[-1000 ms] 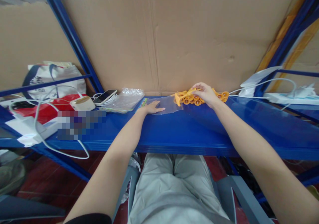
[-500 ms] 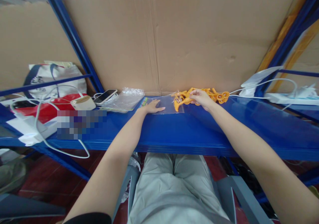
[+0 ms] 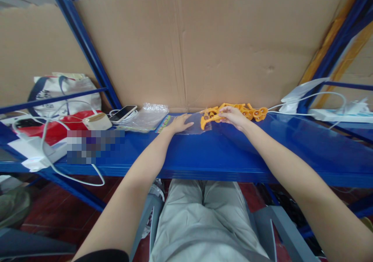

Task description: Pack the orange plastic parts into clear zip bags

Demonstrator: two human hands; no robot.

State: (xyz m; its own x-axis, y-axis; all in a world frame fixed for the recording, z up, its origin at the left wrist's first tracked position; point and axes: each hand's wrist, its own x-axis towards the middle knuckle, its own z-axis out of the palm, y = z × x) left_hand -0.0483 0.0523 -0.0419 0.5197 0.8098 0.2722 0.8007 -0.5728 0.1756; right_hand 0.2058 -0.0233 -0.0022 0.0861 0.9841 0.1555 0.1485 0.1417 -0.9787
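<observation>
My left hand (image 3: 180, 124) lies flat with its fingers apart on a clear plastic bag (image 3: 196, 127), which has a colourful printed header (image 3: 163, 123) at its left end. My right hand (image 3: 234, 117) is closed around the handle of an orange plastic piece with a curved, hook-like end (image 3: 206, 119). That end is at the bag's right end; I cannot tell whether it is inside or on top. Behind and right of the right hand lies a pile of similar orange pieces (image 3: 258, 113) with round cup-like parts.
More clear bags (image 3: 147, 118) lie left of my left hand, beside a phone (image 3: 124, 113). White cables and a charger (image 3: 97, 120) sit farther left, near a cloth bag (image 3: 75, 93). Cardboard (image 3: 227, 44) stands behind the blue shelf (image 3: 210, 157). A power strip (image 3: 340, 115) is at right.
My right hand has shifted slightly left with the orange piece, whose curved end lies farther into the bag's area. My left hand has slid a little right, uncovering more of the printed header.
</observation>
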